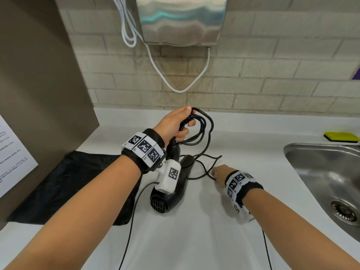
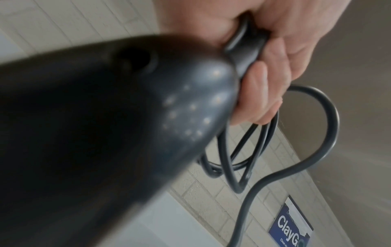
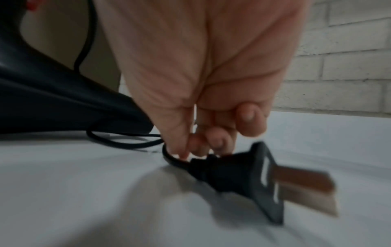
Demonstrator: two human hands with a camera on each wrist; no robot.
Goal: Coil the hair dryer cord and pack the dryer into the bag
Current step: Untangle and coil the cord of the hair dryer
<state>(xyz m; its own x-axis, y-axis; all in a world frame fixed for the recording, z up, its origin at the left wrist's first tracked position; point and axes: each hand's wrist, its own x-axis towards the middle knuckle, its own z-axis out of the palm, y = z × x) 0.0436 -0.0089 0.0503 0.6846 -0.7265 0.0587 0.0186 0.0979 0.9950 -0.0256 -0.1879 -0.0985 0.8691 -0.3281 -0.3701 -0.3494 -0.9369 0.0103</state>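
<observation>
The black hair dryer stands nozzle-down on the white counter, its handle rising toward my left hand. That hand grips several loops of the black cord together with the cord's thick end at the handle; the left wrist view shows the fingers curled round the loops behind the blurred handle. My right hand is low on the counter to the right of the dryer. Its fingertips pinch the cord just behind the plug, which lies on the counter. The black bag lies flat at the left.
A steel sink sits at the right with a yellow sponge behind it. A metal hand dryer and its white cable hang on the tiled wall. A brown panel closes the left side. Thin black camera leads cross the counter.
</observation>
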